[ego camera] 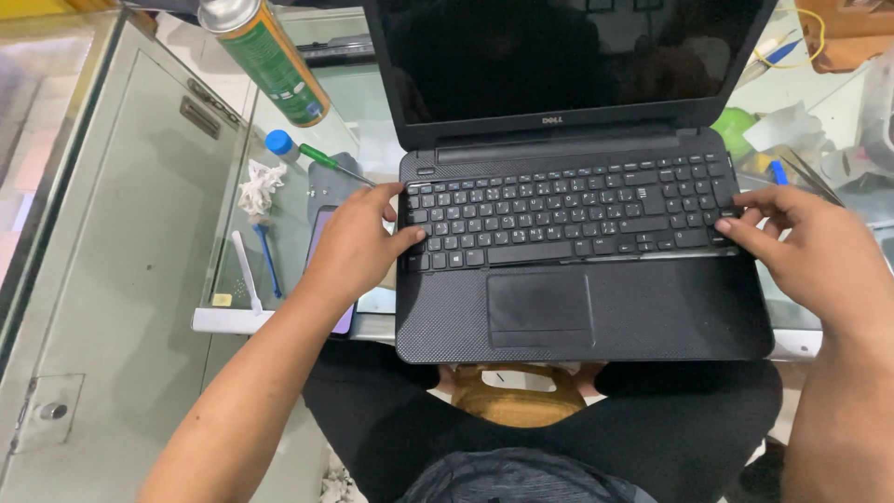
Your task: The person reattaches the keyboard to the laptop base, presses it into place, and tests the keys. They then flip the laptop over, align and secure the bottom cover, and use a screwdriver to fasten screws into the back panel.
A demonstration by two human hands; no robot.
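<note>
Left hand (358, 237) and right hand (801, 244), fingers spread, press opposite ends of the laptop's (582, 312) loose keyboard (568, 212); screwdriver (312, 155) lies left of laptop.

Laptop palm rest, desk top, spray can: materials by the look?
Palm rest: likely black plastic, matte, fine dotted texture. Desk top: clear glass; things below show through and its edge is pale. Spray can: probably metal, with a silvery shoulder and a glossy green and orange printed wall.
</note>
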